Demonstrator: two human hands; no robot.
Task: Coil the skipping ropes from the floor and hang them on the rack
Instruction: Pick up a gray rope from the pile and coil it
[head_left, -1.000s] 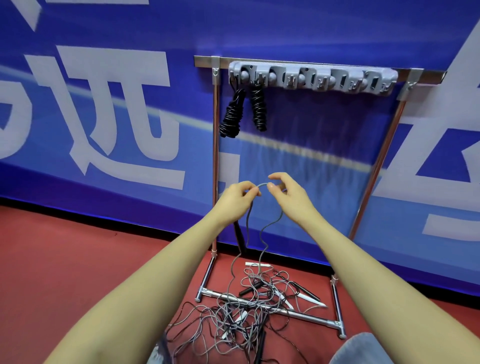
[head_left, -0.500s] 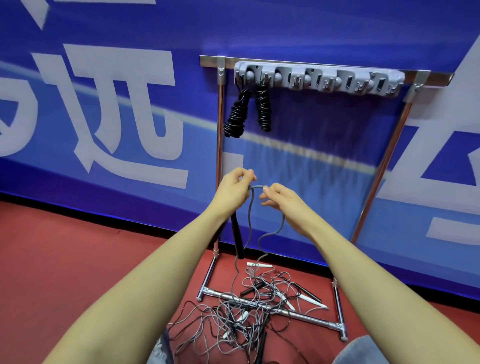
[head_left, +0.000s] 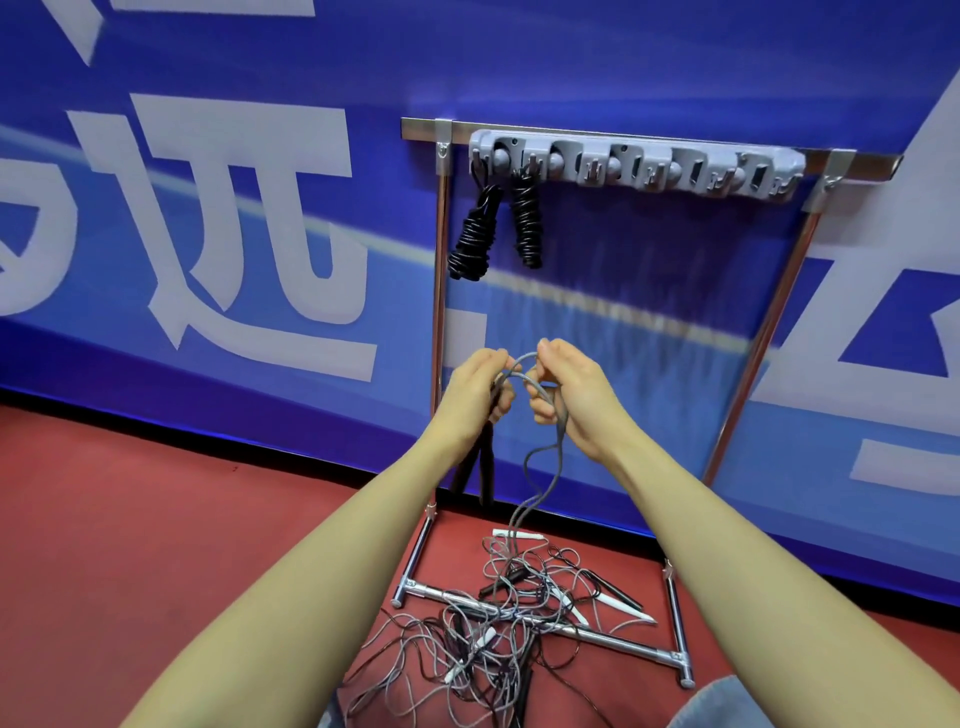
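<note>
A: Where is the rope just now?

B: The grey skipping rope (head_left: 543, 395) arches in a small loop between both hands, in front of the rack (head_left: 440, 322). From there its strands drop to the tangle of ropes (head_left: 498, 618) on the red floor (head_left: 156, 519), which sprawls over the rack's base bar.

A: And the hands?

B: The left hand (head_left: 475, 387) has its fingers curled round the cord, with two dark handles (head_left: 480, 467) hanging below it. The right hand (head_left: 569, 387) pinches the loop's other side between thumb and fingers.

A: How should it handle?

B: I judge it light, thin and limp, yet springy enough to kink. It looks smooth, so it may slip through a loose pinch. Best held near the handles, gathering even loops into one fist, since the trailing end may snag in the pile.

A: Anything hung already?

B: Two coiled black ropes (head_left: 498, 228) hang from the left end of the grey hook strip (head_left: 675, 166); its other hooks are free. A blue banner (head_left: 208, 208) stands behind.
</note>
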